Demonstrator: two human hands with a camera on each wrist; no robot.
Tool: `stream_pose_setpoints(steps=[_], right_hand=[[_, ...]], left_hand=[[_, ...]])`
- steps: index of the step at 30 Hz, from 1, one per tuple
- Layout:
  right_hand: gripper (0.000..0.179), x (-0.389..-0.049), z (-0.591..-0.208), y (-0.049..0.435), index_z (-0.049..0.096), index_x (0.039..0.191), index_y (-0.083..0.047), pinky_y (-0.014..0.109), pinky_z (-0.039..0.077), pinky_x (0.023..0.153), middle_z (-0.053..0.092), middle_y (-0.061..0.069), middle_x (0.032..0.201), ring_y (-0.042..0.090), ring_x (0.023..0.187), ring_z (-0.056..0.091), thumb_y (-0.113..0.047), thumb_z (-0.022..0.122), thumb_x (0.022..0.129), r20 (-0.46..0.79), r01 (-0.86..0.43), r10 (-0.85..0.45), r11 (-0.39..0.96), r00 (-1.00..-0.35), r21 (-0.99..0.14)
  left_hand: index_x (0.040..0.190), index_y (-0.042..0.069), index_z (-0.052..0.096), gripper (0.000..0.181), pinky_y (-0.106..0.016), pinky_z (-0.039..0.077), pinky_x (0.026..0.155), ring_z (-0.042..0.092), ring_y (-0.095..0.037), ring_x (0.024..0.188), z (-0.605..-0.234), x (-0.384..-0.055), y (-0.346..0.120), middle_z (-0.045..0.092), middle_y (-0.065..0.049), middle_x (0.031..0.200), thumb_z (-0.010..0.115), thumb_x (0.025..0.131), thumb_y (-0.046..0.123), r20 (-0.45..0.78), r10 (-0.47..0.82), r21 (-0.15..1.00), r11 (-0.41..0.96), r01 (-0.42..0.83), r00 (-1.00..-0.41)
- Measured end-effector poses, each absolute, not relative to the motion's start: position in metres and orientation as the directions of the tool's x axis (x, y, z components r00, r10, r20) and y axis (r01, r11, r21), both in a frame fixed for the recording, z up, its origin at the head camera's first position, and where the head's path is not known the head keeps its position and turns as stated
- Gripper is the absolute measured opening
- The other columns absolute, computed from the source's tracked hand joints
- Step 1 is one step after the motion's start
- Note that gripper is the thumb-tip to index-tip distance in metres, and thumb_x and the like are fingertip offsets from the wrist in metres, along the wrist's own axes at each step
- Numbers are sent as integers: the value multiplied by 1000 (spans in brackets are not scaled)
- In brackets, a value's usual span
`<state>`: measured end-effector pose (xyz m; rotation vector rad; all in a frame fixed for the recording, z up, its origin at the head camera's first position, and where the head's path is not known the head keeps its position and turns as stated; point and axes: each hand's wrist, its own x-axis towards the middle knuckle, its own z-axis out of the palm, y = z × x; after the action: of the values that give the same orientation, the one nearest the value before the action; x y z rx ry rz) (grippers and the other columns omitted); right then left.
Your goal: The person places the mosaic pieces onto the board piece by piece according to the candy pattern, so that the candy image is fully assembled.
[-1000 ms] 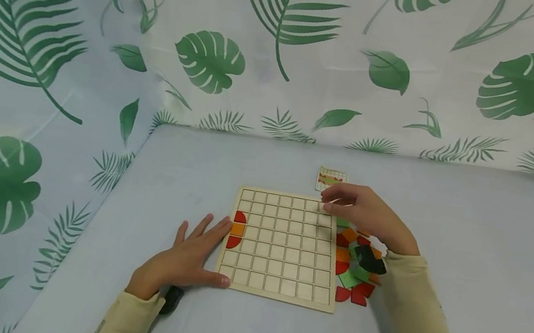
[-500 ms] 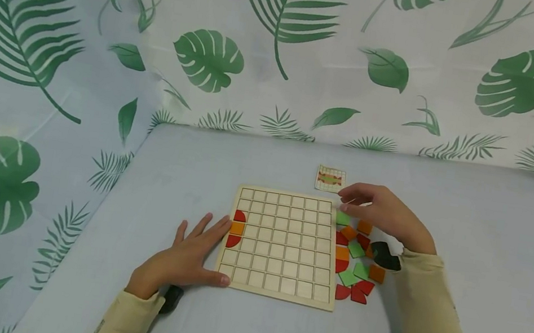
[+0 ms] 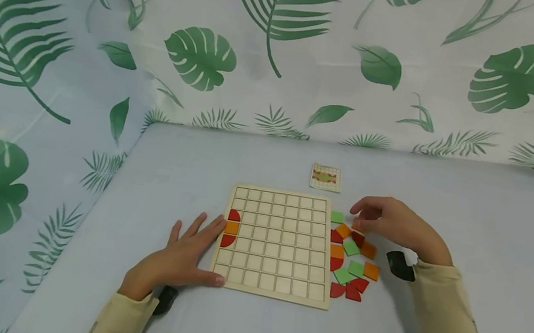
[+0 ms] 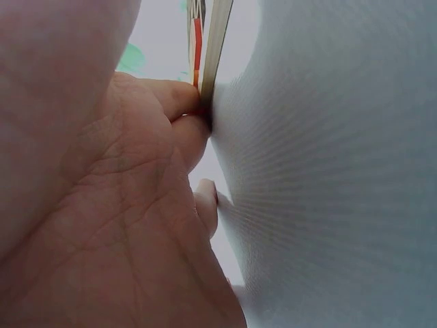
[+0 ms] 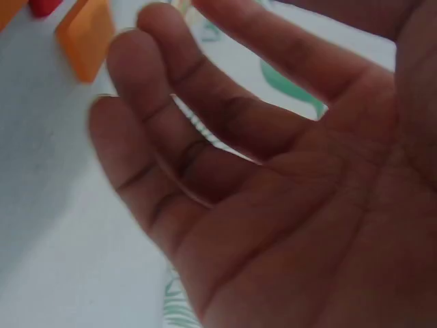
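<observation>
A square wooden grid board point(image 3: 274, 297) lies on the table. Along its left side sit an orange square tile point(image 3: 231, 227) and two red quarter-round tiles point(image 3: 234, 216), one on either side of the square. My left hand point(image 3: 179, 261) has its fingers spread, with fingertips and thumb against the board's left edge; the left wrist view shows fingertips at the board's side. To the right, my right hand point(image 3: 399, 226) hovers with loosely bent fingers at the far end of a pile of tiles. An orange tile point(image 3: 358, 228) shows just under its thumb. No tile shows in its palm in the right wrist view.
Red, orange and green tiles point(image 3: 351, 248) lie scattered along the board's right edge. A small pattern card point(image 3: 326, 177) lies behind the board. A leaf-print cloth point(image 3: 274, 116) hangs behind and at the left of the table point(image 3: 196, 162).
My right hand has moved right and nearer, from over the board's far right corner to the tile pile. My left hand stays at the board; the head view has shifted slightly.
</observation>
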<state>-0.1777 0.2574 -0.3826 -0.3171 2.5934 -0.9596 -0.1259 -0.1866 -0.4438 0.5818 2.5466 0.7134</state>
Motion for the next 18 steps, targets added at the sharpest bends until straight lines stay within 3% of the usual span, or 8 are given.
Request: stream_pose_setpoints(steps=[9,18], right_hand=[[22,-178,-394,264,74,118,-6,44,54,87,69,8,107,30,101,59,-8,71,96,-358,-55,-362,765,-861,-642],[23,-174,-406,269,73,116,-11,45,50,90,59,12,116,35,112,52,-8,77,94,-318,-73,-363,751,-876,-657]], left_hand=[[173,15,20,117,-68,-15,121,-5,-35,164,-445,-126,-188,14,-2,179,85,86,58,-276,503,570,772,282,-819],[173,14,19,117,-68,-15,121,-5,-35,164,-445,-125,-188,14,-3,179,85,87,57,-269,513,577,764,290,-815]])
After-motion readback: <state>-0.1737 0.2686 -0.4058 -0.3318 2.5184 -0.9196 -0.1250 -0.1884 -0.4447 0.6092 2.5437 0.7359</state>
